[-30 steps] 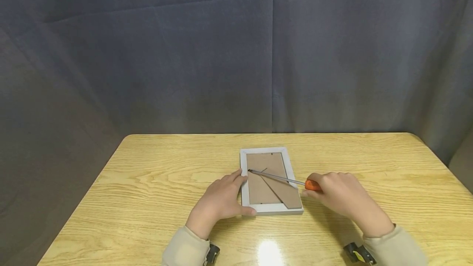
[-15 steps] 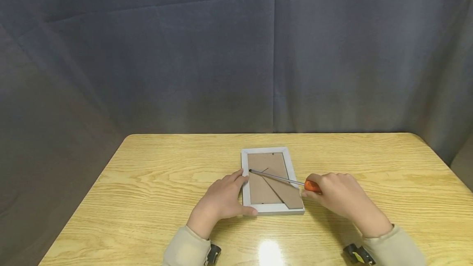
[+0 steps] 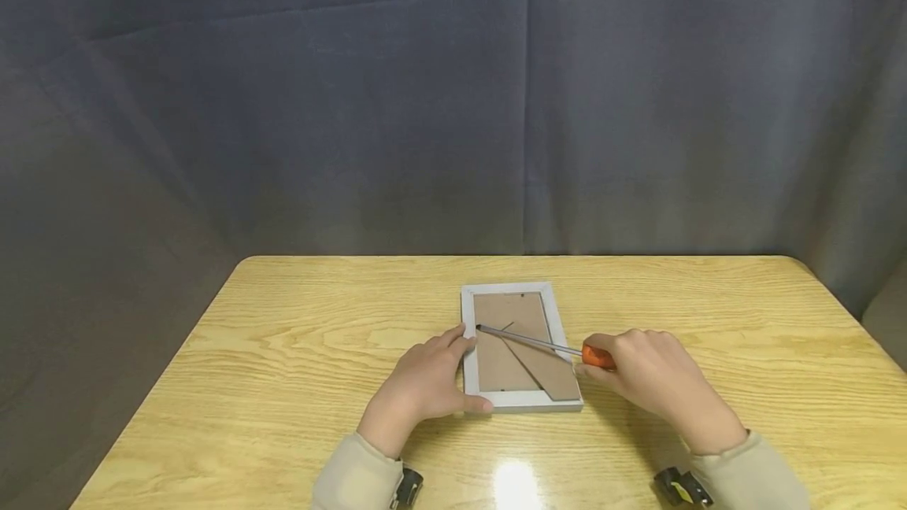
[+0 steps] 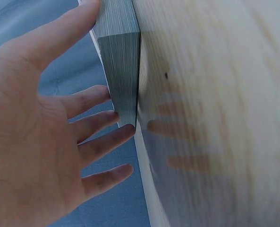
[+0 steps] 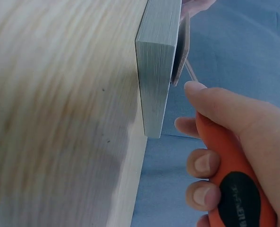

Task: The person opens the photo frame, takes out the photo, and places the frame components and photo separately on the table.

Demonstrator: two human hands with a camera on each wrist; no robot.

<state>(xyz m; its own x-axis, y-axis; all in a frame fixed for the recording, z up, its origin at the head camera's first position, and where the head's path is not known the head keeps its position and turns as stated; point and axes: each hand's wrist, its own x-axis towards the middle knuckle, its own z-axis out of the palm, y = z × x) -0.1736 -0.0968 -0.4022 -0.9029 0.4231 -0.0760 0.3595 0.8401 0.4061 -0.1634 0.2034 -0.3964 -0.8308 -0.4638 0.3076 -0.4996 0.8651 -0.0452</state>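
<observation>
Head view: screwdriver (image 3: 531, 339) over a picture frame (image 3: 510, 400), which lies back-up on the table (image 3: 283, 352), twelve o'clock straight ahead.

From where I stand, the right hand (image 3: 648, 360), at the frame's three o'clock, grasps the orange handle (image 3: 597, 356); the tip (image 3: 480, 327) reaches the inner edge near ten. Toward eight, the left hand (image 3: 425, 382) touches the frame, fingers outstretched, unclenched. The easel stand (image 3: 553, 378) slants toward five.

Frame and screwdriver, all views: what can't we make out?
Front of the frame: head view, turned down against the table.
Tip of the screwdriver: head view, too small to tell what it contacts.
Butt of the handle: head view, covered by the right hand; right wrist view, cut off by the bottom edge.
Lettering on the dark label: right wrist view, blurred.
</observation>
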